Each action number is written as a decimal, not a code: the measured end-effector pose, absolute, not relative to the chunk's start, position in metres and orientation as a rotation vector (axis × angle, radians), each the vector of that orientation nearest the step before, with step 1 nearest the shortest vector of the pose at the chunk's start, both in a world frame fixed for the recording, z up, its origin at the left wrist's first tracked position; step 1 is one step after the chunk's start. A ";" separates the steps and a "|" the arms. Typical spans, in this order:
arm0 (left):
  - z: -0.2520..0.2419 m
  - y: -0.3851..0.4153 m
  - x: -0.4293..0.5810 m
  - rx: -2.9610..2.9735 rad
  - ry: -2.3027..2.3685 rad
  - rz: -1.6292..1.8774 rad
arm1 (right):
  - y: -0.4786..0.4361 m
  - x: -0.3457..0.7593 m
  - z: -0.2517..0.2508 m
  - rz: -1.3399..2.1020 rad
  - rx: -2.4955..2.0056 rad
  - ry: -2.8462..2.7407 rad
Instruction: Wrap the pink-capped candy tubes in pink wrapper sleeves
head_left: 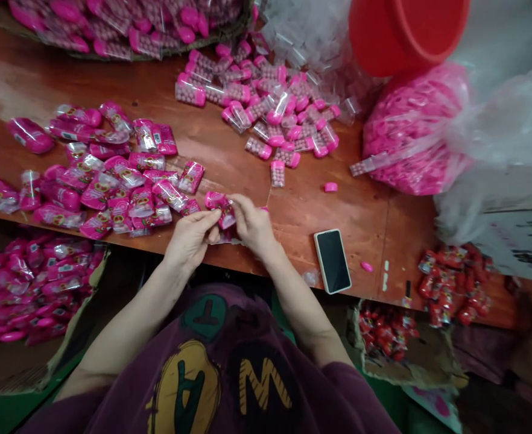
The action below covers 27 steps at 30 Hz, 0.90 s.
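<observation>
My left hand [189,238] and my right hand [253,226] meet near the front edge of the table. Between their pinched fingers is a small candy bottle [216,200] with a pink printed wrapper on it. The fingertips of both hands press on the wrapper, and partly hide it. To the left lies a heap of similar pink wrapped bottles [123,172]. Farther back, a pile of clear bottles with pink caps and small round candies [275,114] is spread on the wooden table [302,208].
A basket of capped bottles [134,51] stands at the back left. A phone [333,261] and a loose pink cap [330,187] lie rightward. Beyond them are a bag of pink caps [415,132], a red bucket [397,36] and red wrapped pieces [451,283]. A carton of wrapped bottles [31,286] sits below left.
</observation>
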<state>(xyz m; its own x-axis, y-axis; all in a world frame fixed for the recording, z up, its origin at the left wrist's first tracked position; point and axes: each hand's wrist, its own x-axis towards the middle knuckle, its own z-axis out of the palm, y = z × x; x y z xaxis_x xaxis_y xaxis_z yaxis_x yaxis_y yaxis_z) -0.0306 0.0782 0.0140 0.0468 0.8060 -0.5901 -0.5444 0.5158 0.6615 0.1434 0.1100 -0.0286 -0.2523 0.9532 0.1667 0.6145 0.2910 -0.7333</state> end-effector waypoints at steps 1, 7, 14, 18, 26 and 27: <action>0.013 0.079 -0.034 0.270 1.145 1.098 | 0.122 0.152 -0.029 0.653 -1.477 -1.913; 0.013 0.078 -0.039 0.137 1.154 1.198 | 0.183 0.202 -0.043 0.177 -2.103 -1.729; 0.013 0.072 -0.029 0.124 1.114 1.136 | 0.140 0.189 -0.034 0.975 -1.558 -1.254; 0.015 0.072 -0.023 0.113 1.156 1.143 | 0.094 0.172 -0.015 1.465 -1.314 -0.829; 0.014 0.060 -0.010 0.151 1.171 1.132 | 0.042 0.147 -0.002 1.687 -1.153 -0.639; 0.013 0.059 -0.009 0.150 1.173 1.134 | 0.038 0.144 -0.001 1.675 -1.155 -0.634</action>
